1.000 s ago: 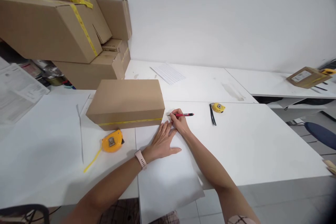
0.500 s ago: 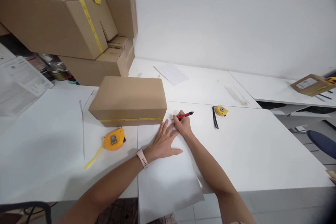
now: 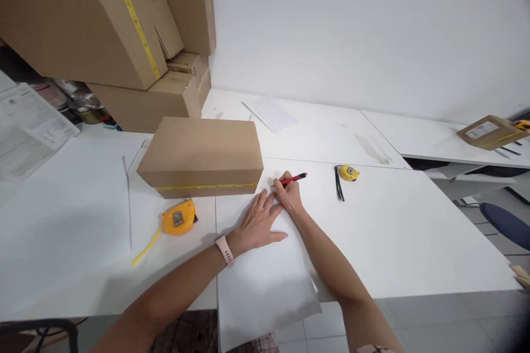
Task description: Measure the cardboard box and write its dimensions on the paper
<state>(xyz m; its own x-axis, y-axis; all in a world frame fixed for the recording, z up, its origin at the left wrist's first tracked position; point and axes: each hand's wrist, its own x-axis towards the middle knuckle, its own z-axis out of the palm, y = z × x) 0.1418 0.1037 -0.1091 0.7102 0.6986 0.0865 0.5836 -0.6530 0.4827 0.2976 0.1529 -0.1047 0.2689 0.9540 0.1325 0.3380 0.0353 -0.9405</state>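
Note:
A red pen with a black end point(image 3: 295, 178) is gripped in my right hand point(image 3: 289, 194), its tip down at the upper part of a white paper sheet point(image 3: 265, 292). Flat on that sheet, fingers spread, rests my left hand point(image 3: 260, 222), with a pale pink band point(image 3: 224, 250) at the wrist. The sheet's lower part hangs past the table's front edge. Just beyond my left fingertips sits a closed cardboard box point(image 3: 207, 146) with yellow tape along its side. An orange tape measure point(image 3: 179, 218), its yellow blade partly out, lies left of my left hand.
A smaller yellow tape measure point(image 3: 349, 172) with a black strap lies to the right. Cardboard boxes point(image 3: 136, 38) are stacked at the back left. A printed sheet point(image 3: 270, 113) lies near the wall. Another box point(image 3: 491, 132) and a blue seat point(image 3: 505, 224) are at far right.
The view has shifted very slightly. Both hands keep nearly the same place, the left flat on the paper and the right holding the pen.

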